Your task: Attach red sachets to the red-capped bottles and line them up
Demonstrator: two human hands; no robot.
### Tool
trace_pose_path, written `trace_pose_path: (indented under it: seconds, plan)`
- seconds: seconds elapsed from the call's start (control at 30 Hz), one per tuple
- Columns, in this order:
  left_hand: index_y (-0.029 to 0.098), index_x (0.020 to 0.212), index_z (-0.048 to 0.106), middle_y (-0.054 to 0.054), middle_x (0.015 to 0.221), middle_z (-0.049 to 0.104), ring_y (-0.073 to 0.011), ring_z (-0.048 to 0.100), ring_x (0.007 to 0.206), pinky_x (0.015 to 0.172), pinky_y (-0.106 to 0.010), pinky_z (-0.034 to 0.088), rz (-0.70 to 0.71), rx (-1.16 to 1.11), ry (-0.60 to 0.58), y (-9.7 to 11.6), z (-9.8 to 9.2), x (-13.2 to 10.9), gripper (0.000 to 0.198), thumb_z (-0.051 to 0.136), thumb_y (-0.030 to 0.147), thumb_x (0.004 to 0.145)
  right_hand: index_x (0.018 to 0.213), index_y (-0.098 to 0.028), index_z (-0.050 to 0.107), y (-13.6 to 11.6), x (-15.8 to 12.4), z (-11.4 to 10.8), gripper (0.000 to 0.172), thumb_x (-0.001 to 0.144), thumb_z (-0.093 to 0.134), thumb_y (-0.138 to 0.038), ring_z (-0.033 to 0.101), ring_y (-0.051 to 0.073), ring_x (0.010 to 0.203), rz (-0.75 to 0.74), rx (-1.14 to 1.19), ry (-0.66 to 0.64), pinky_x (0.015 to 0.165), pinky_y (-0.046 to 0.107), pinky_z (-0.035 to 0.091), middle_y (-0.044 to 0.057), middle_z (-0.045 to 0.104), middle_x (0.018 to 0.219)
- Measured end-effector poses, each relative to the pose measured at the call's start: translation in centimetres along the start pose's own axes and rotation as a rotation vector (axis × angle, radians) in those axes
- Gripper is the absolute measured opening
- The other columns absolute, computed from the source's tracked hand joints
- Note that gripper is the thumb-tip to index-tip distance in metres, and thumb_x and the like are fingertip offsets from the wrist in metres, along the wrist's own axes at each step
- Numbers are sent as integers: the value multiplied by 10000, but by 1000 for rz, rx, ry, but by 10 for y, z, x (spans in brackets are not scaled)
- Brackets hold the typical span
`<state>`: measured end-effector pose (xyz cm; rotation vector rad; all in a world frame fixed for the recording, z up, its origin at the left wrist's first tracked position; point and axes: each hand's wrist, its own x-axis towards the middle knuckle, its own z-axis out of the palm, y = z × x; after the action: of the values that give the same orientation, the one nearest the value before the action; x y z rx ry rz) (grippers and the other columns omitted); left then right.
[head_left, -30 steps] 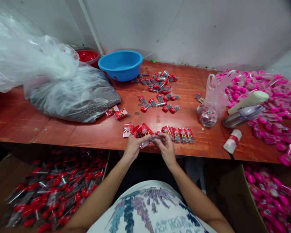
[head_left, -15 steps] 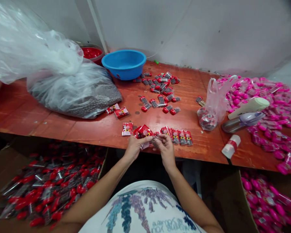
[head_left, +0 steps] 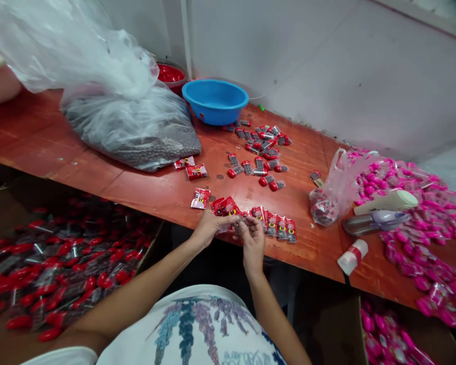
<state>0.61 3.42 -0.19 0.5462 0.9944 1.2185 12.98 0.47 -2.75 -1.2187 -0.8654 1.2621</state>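
Observation:
At the table's front edge, my left hand (head_left: 208, 227) and my right hand (head_left: 254, 248) meet with fingertips pinched together. Something small is between them, too hidden to make out. Just behind my left fingers are red printed packets (head_left: 225, 206); whether the hand touches them I cannot tell. Beside my right fingers lies a row of small clear tubes with red printed labels (head_left: 281, 227), several side by side. A single red and pink packet (head_left: 200, 198) lies to the left of my hands. Farther back are loose red-capped tubes with dark contents (head_left: 259, 162).
A blue basin (head_left: 215, 103) stands by a large plastic bag of dark grains (head_left: 137, 132). On the right are a small plastic bag (head_left: 327, 203), a white roll (head_left: 352, 257), bottles (head_left: 376, 222) and a pink-capped pile (head_left: 406, 187). Below left, a box holds red-capped tubes (head_left: 68, 263).
My view has turned and tilted, so the table runs more steeply down to the right. My hands stay pinched together at the table edge; the fingers have shifted slightly.

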Motion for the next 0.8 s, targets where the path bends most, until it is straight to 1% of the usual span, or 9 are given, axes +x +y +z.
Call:
trace_pose_path:
  seconds: [0.07, 0.17, 0.27, 0.37, 0.47, 0.57, 0.67, 0.73, 0.8]
  plan:
    - [110, 757, 654, -61, 724, 698, -179, 655, 640, 656, -318, 543, -28, 12, -31, 0, -1, -2, 335, 856, 181, 500, 1032, -233, 536, 0, 1, -2, 319, 780, 681, -365, 626, 148, 795, 23, 17, -4, 614, 266, 549, 9, 595, 968]
    - [112, 772, 666, -72, 747, 703, -183, 662, 641, 643, -314, 545, -95, 16, -65, -1, -4, -3, 330, 855, 196, 514, 1008, -228, 555, 1, 3, -5, 298, 775, 687, -360, 614, 137, 781, -30, -22, 8, 688, 284, 544, -3, 587, 937]
    - [128, 787, 668, -76, 770, 708, -183, 668, 645, 604, -289, 538, -139, 4, 22, -1, -7, -3, 305, 835, 253, 564, 1047, -220, 584, -1, 3, -10, 292, 805, 649, -371, 611, 161, 838, -71, -117, -39, 749, 314, 536, 23, 604, 959]
    - [137, 775, 667, -59, 752, 704, -167, 660, 620, 571, -259, 525, -133, 26, 83, -1, -11, -3, 295, 833, 253, 561, 1115, -233, 617, -6, 5, -15, 324, 812, 644, -345, 594, 185, 948, -112, -217, -181, 827, 338, 525, 53, 564, 1089]
    - [140, 788, 670, -56, 730, 700, -174, 651, 583, 535, -263, 516, -136, 82, 37, -2, -11, -5, 321, 841, 237, 534, 1171, -266, 614, -8, 7, -19, 395, 784, 676, -311, 578, 192, 1005, -140, -213, -243, 866, 340, 519, 57, 511, 1186]
    - [137, 820, 679, -71, 725, 704, -190, 654, 568, 524, -280, 516, -204, 134, -42, -5, -8, -7, 334, 834, 251, 547, 1283, -313, 537, -7, 9, -20, 540, 766, 692, -297, 592, 168, 924, -112, -170, -258, 812, 326, 539, 55, 489, 1265]
    - [143, 836, 679, -69, 740, 708, -195, 661, 585, 544, -291, 528, -237, 121, -54, -9, -6, -7, 347, 836, 236, 541, 1229, -312, 601, -9, 10, -24, 450, 785, 672, -309, 590, 157, 870, -100, -240, -297, 781, 318, 542, 46, 528, 1222]
    - [142, 839, 676, -67, 735, 707, -190, 661, 588, 541, -285, 530, -262, 69, -34, -10, -6, -5, 341, 833, 227, 548, 1177, -292, 645, -12, 12, -34, 389, 790, 662, -330, 595, 162, 851, -95, -277, -270, 761, 323, 545, 47, 562, 1152]
    - [129, 828, 668, -68, 713, 701, -181, 653, 569, 530, -287, 535, -294, -51, -6, -12, -8, -3, 302, 816, 210, 577, 1211, -268, 623, -14, 16, -51, 426, 797, 647, -361, 599, 159, 795, -89, -298, -152, 700, 318, 546, 59, 576, 1111]
